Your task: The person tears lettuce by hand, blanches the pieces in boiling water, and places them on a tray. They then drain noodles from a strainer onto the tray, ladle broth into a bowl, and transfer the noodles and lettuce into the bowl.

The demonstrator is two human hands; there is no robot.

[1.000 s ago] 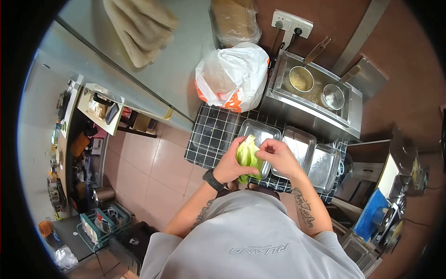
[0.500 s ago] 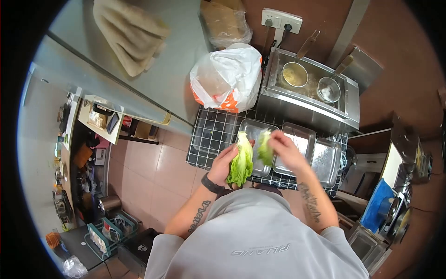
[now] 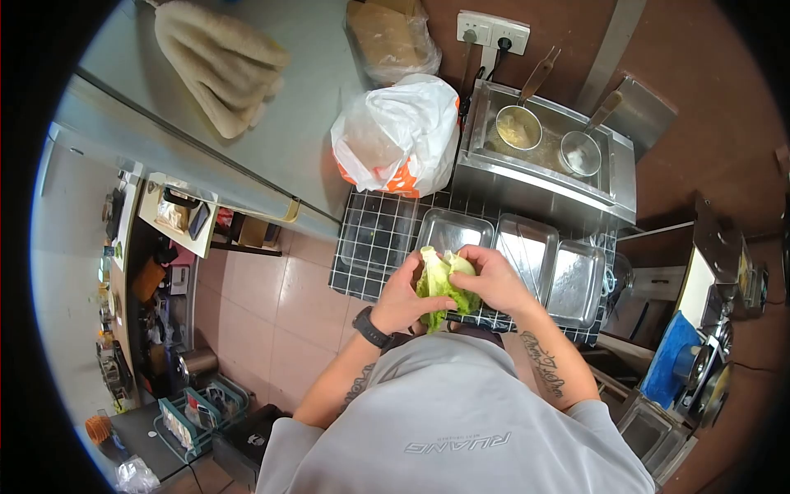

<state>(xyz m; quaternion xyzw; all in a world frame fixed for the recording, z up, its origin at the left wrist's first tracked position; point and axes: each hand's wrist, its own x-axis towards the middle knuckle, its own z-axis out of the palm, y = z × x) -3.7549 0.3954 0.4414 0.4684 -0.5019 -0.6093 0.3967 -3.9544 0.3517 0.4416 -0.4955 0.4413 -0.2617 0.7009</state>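
Observation:
Lettuce (image 3: 431, 276), pale at the stem end and bright green toward the frilly lower edge, is held close in front of my body. My left hand (image 3: 399, 298) wraps its left side, with the thumb across the leaves. On the other side, my right hand (image 3: 491, 281) pinches the lettuce, its fingers bent over the top. Both hands are above the near edge of a table with a black-and-white grid cloth (image 3: 354, 276). Just beyond them lies a shallow metal tray (image 3: 457, 222), partly covered by the hands.
Two more metal trays, a middle one (image 3: 527, 239) and a right one (image 3: 578, 284), lie beside the first. Behind them stands a steel cooker (image 3: 535, 193) with two strainers (image 3: 518, 128) in it. A white plastic bag (image 3: 399, 136) is at the table's back left.
My right hand, which held a piece of leaf apart to the right, has come left against the lettuce. My left hand now has its thumb laid across the leaves.

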